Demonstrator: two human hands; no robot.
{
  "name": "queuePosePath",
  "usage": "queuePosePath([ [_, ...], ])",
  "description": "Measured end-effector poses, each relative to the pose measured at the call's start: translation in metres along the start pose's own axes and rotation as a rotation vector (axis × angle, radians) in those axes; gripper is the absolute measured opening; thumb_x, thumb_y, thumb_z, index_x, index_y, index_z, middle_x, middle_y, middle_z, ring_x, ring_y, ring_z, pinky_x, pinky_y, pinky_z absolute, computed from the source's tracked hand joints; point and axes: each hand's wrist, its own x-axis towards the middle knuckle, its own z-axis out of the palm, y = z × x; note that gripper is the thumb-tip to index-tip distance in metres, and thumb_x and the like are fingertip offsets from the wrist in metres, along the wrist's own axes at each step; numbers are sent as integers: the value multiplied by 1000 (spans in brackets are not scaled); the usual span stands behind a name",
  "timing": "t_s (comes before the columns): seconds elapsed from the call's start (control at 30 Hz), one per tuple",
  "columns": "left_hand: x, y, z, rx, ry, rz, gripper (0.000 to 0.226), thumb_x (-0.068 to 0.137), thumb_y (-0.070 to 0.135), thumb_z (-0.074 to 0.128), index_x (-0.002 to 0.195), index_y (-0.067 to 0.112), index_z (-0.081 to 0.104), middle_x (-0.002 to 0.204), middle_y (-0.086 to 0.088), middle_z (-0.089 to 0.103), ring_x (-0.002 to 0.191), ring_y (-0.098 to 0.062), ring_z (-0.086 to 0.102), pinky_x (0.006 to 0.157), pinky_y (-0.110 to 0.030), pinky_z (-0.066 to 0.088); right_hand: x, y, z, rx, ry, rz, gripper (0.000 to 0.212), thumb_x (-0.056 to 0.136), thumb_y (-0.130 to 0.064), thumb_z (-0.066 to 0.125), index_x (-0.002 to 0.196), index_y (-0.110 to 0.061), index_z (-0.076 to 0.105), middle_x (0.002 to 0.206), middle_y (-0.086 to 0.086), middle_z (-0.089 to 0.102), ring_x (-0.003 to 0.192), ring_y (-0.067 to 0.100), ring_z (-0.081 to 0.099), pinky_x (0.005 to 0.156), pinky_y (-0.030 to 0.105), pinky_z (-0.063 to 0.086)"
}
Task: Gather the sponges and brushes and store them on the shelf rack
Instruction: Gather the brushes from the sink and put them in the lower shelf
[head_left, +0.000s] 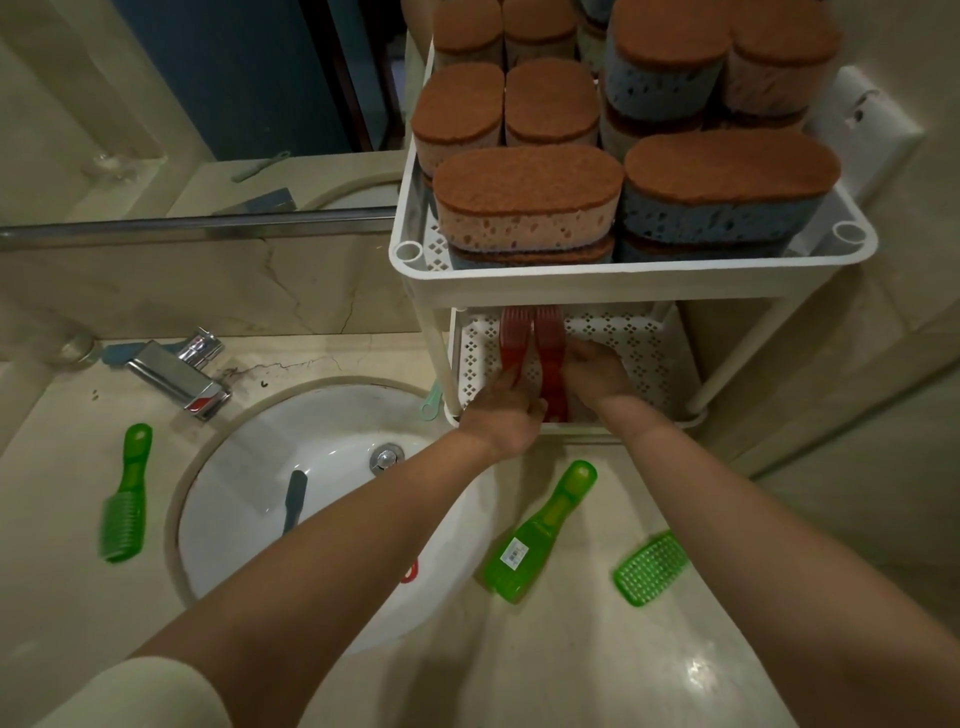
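While both hands reach into the lower tier of the shelf rack, room there is tight: the top tier's underside hangs just over the brush heads and the front lip sits under the wrists. L hand has its fingers curled round the handle of the left red brush. R hand is curled onto the right red brush, thumb hidden. The two brushes lie side by side, touching, heads toward the rack's back, in the tier's left half. Perforated floor shows open to their right, as far as the rack's right posts.

Top tier is packed rim to rim w/ stacked sponges.

Left of the rack and in front is the sink, w/ a grey-handled brush in it; the faucet is further left. A mint handle lies just beside the rack's front-left leg. Green brushes on the counter: one just in front of the rack, between the forearms; one in front, under the R forearm's edge; one well left, beyond the sink.
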Motion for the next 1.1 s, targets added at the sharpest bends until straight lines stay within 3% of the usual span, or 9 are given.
queuePosePath([
  [0.13,-1,1,1,19,-16,-20,63,102,38,32,155,22,1,163,-4,0,149,-22,9,117,-38,22,-1,-5,2,156,-71,11,37,83,1,50,105,-19,71,103,9,71,95,23,65,90,32,52],
  [0.27,0,5,3,10,-7,-104,70,101,39,32,154,15,-8,163,-8,-6,150,-23,3,120,-38,18,-4,-11,13,240,-137,53,34,88,4,47,106,-14,70,79,-2,65,67,7,55,53,10,43],
  [0.43,-3,4,3,105,-21,-179,69,102,37,28,154,10,-8,161,-13,-11,149,-27,-7,122,-36,5,-4,-17,24,220,-217,68,40,93,2,43,123,-15,61,93,1,60,78,11,53,63,17,42],
  [0.53,-4,2,3,101,-23,-177,70,102,37,29,154,8,-7,161,-13,-13,149,-27,-9,121,-37,5,-5,-17,25,181,-241,91,43,92,2,42,130,-11,59,91,1,62,73,12,54,57,19,41],
  [0.67,-11,2,5,129,17,-130,69,101,35,32,153,2,0,161,-16,-5,149,-30,-4,121,-39,10,-13,-17,22,187,-185,56,34,89,5,45,101,-14,71,54,-11,58,51,5,50,42,12,37],
  [0.73,-18,1,7,99,71,-98,66,99,32,35,153,3,9,161,-15,4,148,-30,5,120,-40,17,-23,-14,20,245,-62,6,33,89,3,49,86,-24,69,61,-13,62,54,1,55,52,13,44],
  [0.87,-41,-9,14,-24,201,78,52,97,19,42,146,6,35,156,-11,26,146,-28,18,117,-39,24,-47,3,17,278,162,-170,27,90,-2,52,86,-24,67,89,-1,69,84,19,62,82,34,49],
  [1.0,-72,-21,28,-166,319,175,53,94,10,46,146,9,39,151,-8,37,140,-22,31,114,-29,29,-82,18,19,253,186,-260,37,84,6,50,77,-26,65,82,-5,68,86,21,66,82,31,51],
  [1.1,-91,-27,37,-226,347,212,54,90,13,43,144,15,42,147,-1,40,133,-17,39,105,-21,33,-104,31,25,229,113,-243,34,85,4,51,79,-27,64,86,-3,69,88,19,66,84,40,54],
])
